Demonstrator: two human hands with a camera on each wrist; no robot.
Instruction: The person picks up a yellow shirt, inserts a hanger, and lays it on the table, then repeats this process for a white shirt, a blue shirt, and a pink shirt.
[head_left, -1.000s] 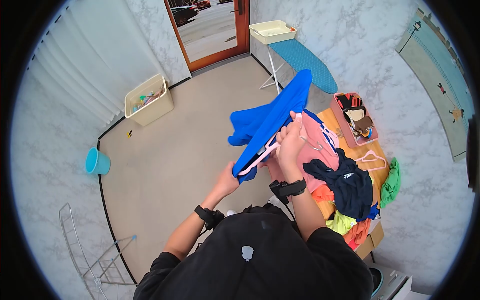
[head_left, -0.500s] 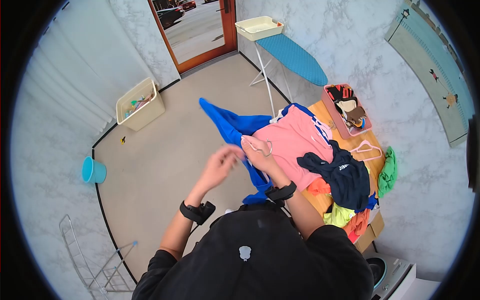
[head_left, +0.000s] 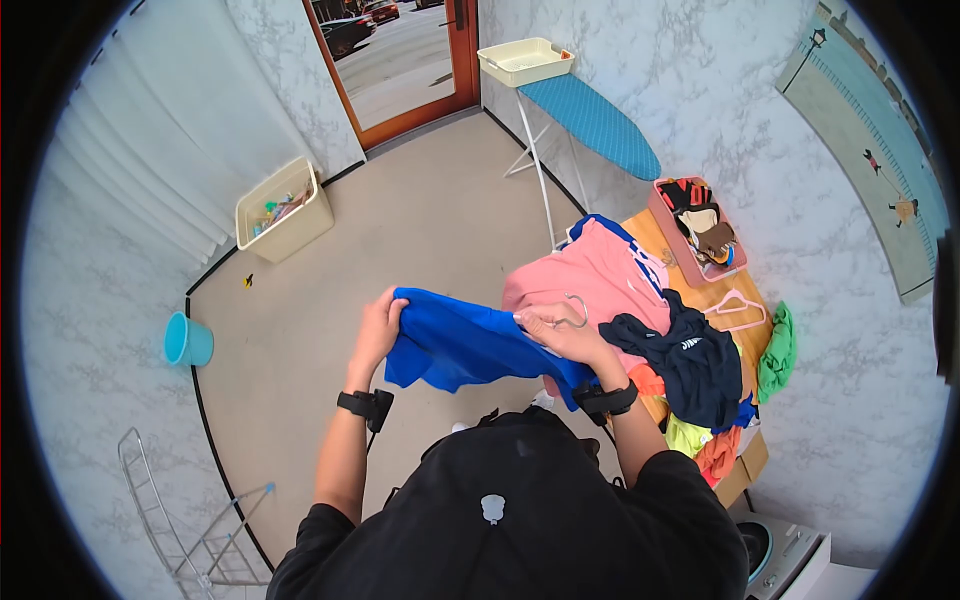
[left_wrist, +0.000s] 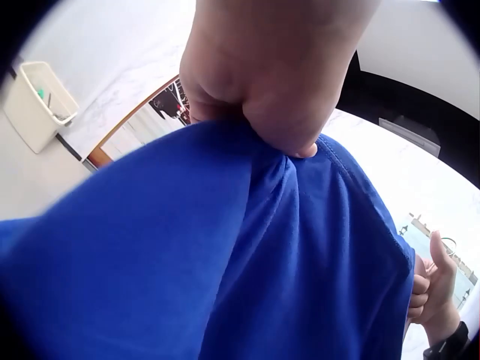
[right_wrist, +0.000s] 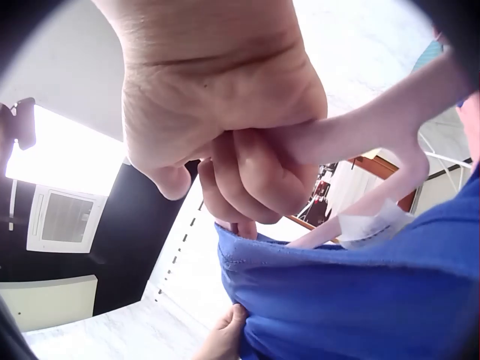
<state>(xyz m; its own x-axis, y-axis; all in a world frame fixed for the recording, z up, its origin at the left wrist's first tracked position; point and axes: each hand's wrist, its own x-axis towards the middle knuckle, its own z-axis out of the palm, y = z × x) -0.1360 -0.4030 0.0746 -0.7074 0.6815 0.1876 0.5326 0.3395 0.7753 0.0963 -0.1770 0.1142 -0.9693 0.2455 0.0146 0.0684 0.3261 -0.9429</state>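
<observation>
A blue garment (head_left: 450, 345), likely a shirt, stretches between both hands in front of the body. My left hand (head_left: 378, 325) pinches its left end, and the cloth gathers into folds under the thumb in the left wrist view. My right hand (head_left: 565, 332) grips a pink hanger (right_wrist: 360, 124), fingers curled round its bar. The garment's hemmed edge lies right at those fingertips. Part of the hanger runs down behind this edge, beside a white label (right_wrist: 373, 226). In the head view only the metal hook (head_left: 578, 308) stands out above the right hand.
On the wooden table (head_left: 650, 232) at right lie a pink shirt (head_left: 580, 265), a navy shirt (head_left: 700, 355), a pink hanger (head_left: 738, 308) and a pink basket (head_left: 690, 235). Beyond stands a blue ironing board (head_left: 600, 125). A cream bin (head_left: 300, 225) and blue bucket (head_left: 188, 340) stand left.
The left hand let go of the garment, then took hold of it again farther left. The garment has swung from a raised diagonal to a lower, level stretch. The right hand keeps the hanger, now lower.
</observation>
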